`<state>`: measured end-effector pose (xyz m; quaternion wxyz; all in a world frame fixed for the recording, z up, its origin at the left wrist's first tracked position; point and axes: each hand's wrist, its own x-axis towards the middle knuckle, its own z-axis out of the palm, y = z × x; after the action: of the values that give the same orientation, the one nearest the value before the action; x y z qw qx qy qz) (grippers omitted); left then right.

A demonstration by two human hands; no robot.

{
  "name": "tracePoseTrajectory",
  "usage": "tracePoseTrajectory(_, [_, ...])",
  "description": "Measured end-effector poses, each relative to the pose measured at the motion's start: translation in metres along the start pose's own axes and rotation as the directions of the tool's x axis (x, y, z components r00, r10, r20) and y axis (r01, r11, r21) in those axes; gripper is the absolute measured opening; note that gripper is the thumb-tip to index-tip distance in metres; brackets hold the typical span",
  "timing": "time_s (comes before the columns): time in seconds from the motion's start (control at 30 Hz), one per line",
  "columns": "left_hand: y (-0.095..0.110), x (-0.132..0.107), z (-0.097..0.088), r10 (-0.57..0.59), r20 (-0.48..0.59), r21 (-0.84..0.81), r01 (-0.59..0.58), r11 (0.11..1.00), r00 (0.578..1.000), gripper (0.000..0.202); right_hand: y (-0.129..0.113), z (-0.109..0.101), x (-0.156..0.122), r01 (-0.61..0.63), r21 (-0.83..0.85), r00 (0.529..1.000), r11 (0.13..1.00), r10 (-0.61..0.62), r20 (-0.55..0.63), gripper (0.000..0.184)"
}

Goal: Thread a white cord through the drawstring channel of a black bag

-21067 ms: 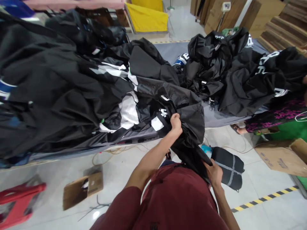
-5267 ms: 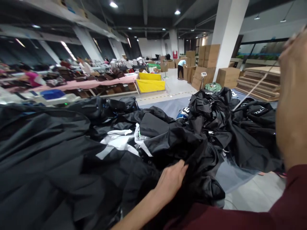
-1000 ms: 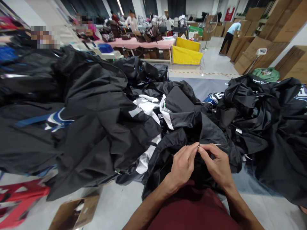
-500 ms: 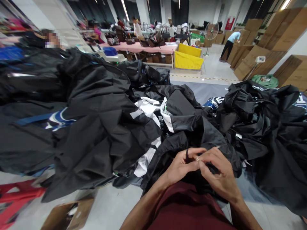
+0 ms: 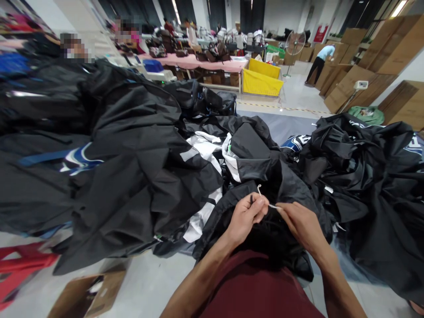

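Observation:
Just above my lap, a thin white cord (image 5: 273, 206) is stretched between my two hands. My left hand (image 5: 247, 217) is closed on it, thumb pressed over the curled fingers, and the cord's curled end stands up beyond them. A short black strip, perhaps a cord end, also sticks out of that hand. To the right, my right hand (image 5: 300, 221) pinches the other part of the cord between thumb and fingers. Beneath both hands lies a bunched black fabric bag or cover (image 5: 228, 214), with white lining (image 5: 202, 216) at its left.
Heaps of black fabric (image 5: 142, 176) spread left, and another pile (image 5: 351, 176) lies right. On the floor at lower left are an open cardboard box (image 5: 109, 296) and a red stool (image 5: 26, 265). Beyond stand a yellow bin (image 5: 261, 81), a pink table (image 5: 212, 64) and stacked cartons (image 5: 357, 84).
My hands were together at the fingertips; now they are apart, with the white cord drawn out between them. My left hand has closed into a tighter grip, and the cord's curled end now shows.

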<state>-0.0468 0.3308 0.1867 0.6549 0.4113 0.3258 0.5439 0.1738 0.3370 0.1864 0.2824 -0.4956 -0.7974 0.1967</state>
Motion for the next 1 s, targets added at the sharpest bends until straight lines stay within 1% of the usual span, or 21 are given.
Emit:
tracePoseTrajectory(0.03, [-0.003, 0.002, 0.001, -0.004, 0.011, 0.024, 0.004, 1.0, 1.0, 0.038, 0.003, -0.003, 0.0, -0.081, -0.001, 0.991, 0.997, 0.081, -0.103, 0.043])
tracePoseTrajectory(0.07, [-0.006, 0.003, 0.004, -0.011, 0.039, 0.072, 0.008, 0.997, 0.999, 0.046, 0.004, -0.007, 0.0, -0.174, 0.039, 0.958, 0.984, 0.178, -0.224, 0.046])
tracePoseTrajectory(0.1, [-0.011, 0.004, 0.008, -0.018, 0.084, 0.153, 0.005, 0.988, 0.996, 0.052, 0.004, -0.013, 0.0, -0.258, 0.124, 0.904, 0.958, 0.285, -0.32, 0.047])
tracePoseTrajectory(0.13, [-0.016, 0.005, 0.012, -0.023, 0.142, 0.266, -0.016, 0.964, 0.99, 0.051, 0.004, -0.02, -0.001, -0.314, 0.244, 0.845, 0.917, 0.388, -0.369, 0.046])
tracePoseTrajectory(0.17, [-0.021, 0.005, 0.016, -0.027, 0.212, 0.394, -0.06, 0.917, 0.977, 0.043, 0.002, -0.027, -0.001, -0.342, 0.376, 0.8, 0.861, 0.477, -0.364, 0.045])
tracePoseTrajectory(0.2, [-0.027, 0.007, 0.021, -0.038, 0.291, 0.519, -0.125, 0.845, 0.956, 0.033, 0.001, -0.034, -0.003, -0.351, 0.498, 0.775, 0.793, 0.544, -0.32, 0.045])
tracePoseTrajectory(0.23, [-0.032, 0.008, 0.026, -0.05, 0.368, 0.621, -0.205, 0.756, 0.929, 0.027, 0.0, -0.04, -0.004, -0.35, 0.594, 0.764, 0.724, 0.587, -0.266, 0.048])
tracePoseTrajectory(0.27, [-0.037, 0.009, 0.03, -0.065, 0.438, 0.692, -0.29, 0.661, 0.897, 0.025, 0.0, -0.045, -0.007, -0.352, 0.652, 0.76, 0.671, 0.612, -0.219, 0.053])
tracePoseTrajectory(0.3, [-0.042, 0.011, 0.034, -0.076, 0.494, 0.735, -0.369, 0.57, 0.866, 0.024, 0.0, -0.049, -0.01, -0.365, 0.67, 0.762, 0.647, 0.621, -0.185, 0.06])
tracePoseTrajectory(0.33, [-0.045, 0.012, 0.038, -0.086, 0.533, 0.76, -0.432, 0.485, 0.842, 0.024, 0.0, -0.053, -0.014, -0.388, 0.649, 0.77, 0.654, 0.617, -0.161, 0.065])
tracePoseTrajectory(0.4, [-0.048, 0.015, 0.045, -0.097, 0.578, 0.784, -0.518, 0.343, 0.81, 0.021, 0.0, -0.058, -0.024, -0.432, 0.536, 0.813, 0.725, 0.571, -0.117, 0.067])
tracePoseTrajectory(0.47, [-0.049, 0.016, 0.049, -0.101, 0.595, 0.789, -0.557, 0.258, 0.797, 0.019, -0.001, -0.062, -0.035, -0.435, 0.409, 0.868, 0.802, 0.495, -0.048, 0.063])
tracePoseTrajectory(0.53, [-0.049, 0.018, 0.051, -0.095, 0.589, 0.797, -0.559, 0.228, 0.802, 0.017, -0.005, -0.064, -0.047, -0.427, 0.32, 0.895, 0.846, 0.445, 0.018, 0.057])
tracePoseTrajectory(0.67, [-0.05, 0.021, 0.052, -0.107, 0.546, 0.826, -0.512, 0.235, 0.831, 0.02, -0.013, -0.067, -0.067, -0.468, 0.21, 0.883, 0.858, 0.451, 0.129, 0.051])
tracePoseTrajectory(0.73, [-0.05, 0.022, 0.049, -0.123, 0.523, 0.832, -0.474, 0.29, 0.843, 0.022, -0.015, -0.07, -0.074, -0.466, 0.215, 0.88, 0.858, 0.424, 0.215, 0.054])
tracePoseTrajectory(0.77, [-0.049, 0.023, 0.047, -0.126, 0.521, 0.821, -0.455, 0.345, 0.844, 0.02, -0.016, -0.071, -0.077, -0.467, 0.231, 0.879, 0.853, 0.419, 0.228, 0.056])
tracePoseTrajectory(0.8, [-0.048, 0.023, 0.045, -0.129, 0.524, 0.798, -0.433, 0.419, 0.842, 0.017, -0.016, -0.073, -0.079, -0.474, 0.254, 0.878, 0.843, 0.431, 0.207, 0.056])
tracePoseTrajectory(0.83, [-0.047, 0.023, 0.042, -0.127, 0.527, 0.765, -0.403, 0.503, 0.841, 0.014, -0.014, -0.075, -0.08, -0.486, 0.281, 0.874, 0.827, 0.461, 0.156, 0.056])
tracePoseTrajectory(0.9, [-0.044, 0.022, 0.036, -0.108, 0.518, 0.682, -0.333, 0.651, 0.849, 0.015, -0.01, -0.077, -0.081, -0.527, 0.346, 0.837, 0.776, 0.544, 0.055, 0.058])
tracePoseTrajectory(0.93, [-0.044, 0.02, 0.033, -0.092, 0.5, 0.647, -0.301, 0.7, 0.861, 0.018, -0.006, -0.078, -0.081, -0.552, 0.381, 0.811, 0.741, 0.584, 0.039, 0.06])
tracePoseTrajectory(1.0, [-0.045, 0.017, 0.029, -0.06, 0.445, 0.608, -0.253, 0.752, 0.893, 0.022, 0.002, -0.076, -0.082, -0.592, 0.457, 0.767, 0.664, 0.638, 0.067, 0.063])
